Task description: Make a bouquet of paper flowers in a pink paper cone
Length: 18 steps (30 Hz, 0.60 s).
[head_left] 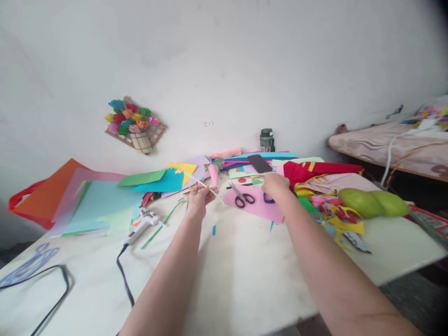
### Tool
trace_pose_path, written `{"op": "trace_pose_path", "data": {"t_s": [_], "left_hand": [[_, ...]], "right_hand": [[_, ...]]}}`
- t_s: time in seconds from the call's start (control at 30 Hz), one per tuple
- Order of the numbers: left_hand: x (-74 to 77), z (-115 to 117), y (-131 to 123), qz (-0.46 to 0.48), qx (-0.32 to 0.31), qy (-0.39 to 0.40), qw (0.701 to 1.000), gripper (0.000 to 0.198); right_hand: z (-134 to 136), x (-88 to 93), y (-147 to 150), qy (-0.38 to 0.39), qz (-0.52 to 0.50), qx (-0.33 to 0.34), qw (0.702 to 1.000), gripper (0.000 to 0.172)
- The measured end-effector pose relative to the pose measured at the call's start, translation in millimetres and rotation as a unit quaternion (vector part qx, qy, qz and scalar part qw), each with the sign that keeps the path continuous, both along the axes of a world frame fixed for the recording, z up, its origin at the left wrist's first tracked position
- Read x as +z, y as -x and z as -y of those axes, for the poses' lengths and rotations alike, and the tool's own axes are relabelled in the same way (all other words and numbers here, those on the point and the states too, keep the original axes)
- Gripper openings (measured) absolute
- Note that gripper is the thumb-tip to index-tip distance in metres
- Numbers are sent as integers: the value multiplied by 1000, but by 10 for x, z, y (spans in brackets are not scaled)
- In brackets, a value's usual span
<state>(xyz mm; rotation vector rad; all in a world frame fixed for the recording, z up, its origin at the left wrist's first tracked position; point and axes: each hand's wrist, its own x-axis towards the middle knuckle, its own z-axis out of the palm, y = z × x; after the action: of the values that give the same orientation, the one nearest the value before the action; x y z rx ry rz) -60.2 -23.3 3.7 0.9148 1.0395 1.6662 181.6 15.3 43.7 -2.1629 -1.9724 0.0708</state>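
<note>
Left hand (199, 197) was pinched on a thin green strip (194, 179), held above the table (245, 280) and joined to nothing. A rolled pink cone (213, 173) lay behind it, so assembly was judged outstanding. Right hand (276, 184) was stretched over the pink sheet (259, 208) beside the scissors (241, 198); its grip could not be told.

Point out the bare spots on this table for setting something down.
Bare table lies between the forearms, and left of the glue gun cable. Another sits below the green fruits. Crowded: paper sheets and scraps behind the left hand and right hand, around the scissors.
</note>
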Motion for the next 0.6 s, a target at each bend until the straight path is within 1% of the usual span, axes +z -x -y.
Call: {"op": "trace_pose_path", "data": {"t_s": [0.03, 0.1, 0.2, 0.27, 0.33, 0.4, 0.5, 0.6], "left_hand": [[-18, 1, -12, 8, 1, -6, 1000, 31], [-43, 7, -27, 20, 5, -14, 1000, 29], [-50, 26, -42, 32, 3, -13, 999, 26], [-41, 43, -51, 39, -3, -6, 999, 24], [-34, 57, -58, 46, -10, 1, 999, 22], [-34, 64, -60, 51, -13, 6, 999, 20], [-47, 61, -51, 45, -5, 16, 999, 21], [-57, 60, -42, 41, 7, 15, 999, 23]], "right_hand": [[-30, -10, -82, 7, -5, -21, 1000, 39], [-86, -51, -212, 18, -5, -34, 999, 43], [-147, -120, -307, 77, 4, -41, 996, 52], [-163, -141, -321, 89, 18, -56, 994, 62], [-161, -135, -320, 77, 31, -74, 994, 69], [-147, -112, -308, 79, 33, -70, 994, 69], [-119, -79, -263, 103, 28, -41, 993, 66], [-99, -75, -190, 111, 38, -45, 992, 73]]}}
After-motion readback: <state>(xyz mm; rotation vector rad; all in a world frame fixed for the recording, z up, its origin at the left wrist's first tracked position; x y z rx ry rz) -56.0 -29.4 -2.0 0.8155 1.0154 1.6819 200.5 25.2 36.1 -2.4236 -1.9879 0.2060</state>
